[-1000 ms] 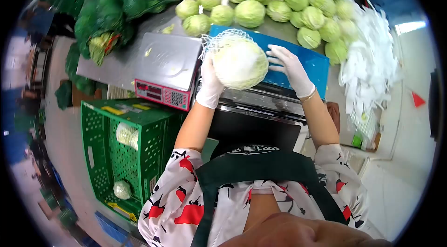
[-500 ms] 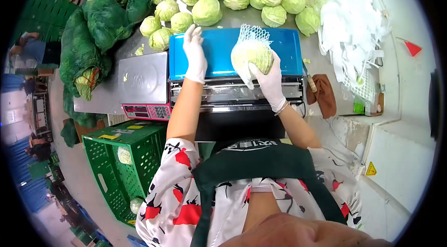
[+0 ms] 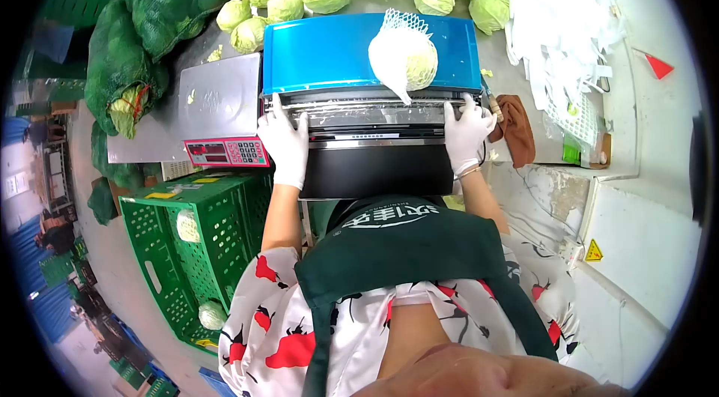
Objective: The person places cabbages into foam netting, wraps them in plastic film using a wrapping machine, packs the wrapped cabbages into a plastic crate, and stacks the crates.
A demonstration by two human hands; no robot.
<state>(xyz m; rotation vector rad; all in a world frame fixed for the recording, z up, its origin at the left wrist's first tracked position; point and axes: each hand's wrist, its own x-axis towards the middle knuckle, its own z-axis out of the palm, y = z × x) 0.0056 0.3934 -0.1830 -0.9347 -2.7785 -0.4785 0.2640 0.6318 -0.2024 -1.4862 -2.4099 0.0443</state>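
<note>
Both ends of the film were flanked, left hand at nine o'clock, right hand at three, fingers part-spread, grip unclear; even tension was advised, the netted cabbage being rested at one.

At twelve o'clock: glossy, smooth blue rectangular plastic-looking panel. At ten o'clock: smooth silver square metal scale plate.
</note>
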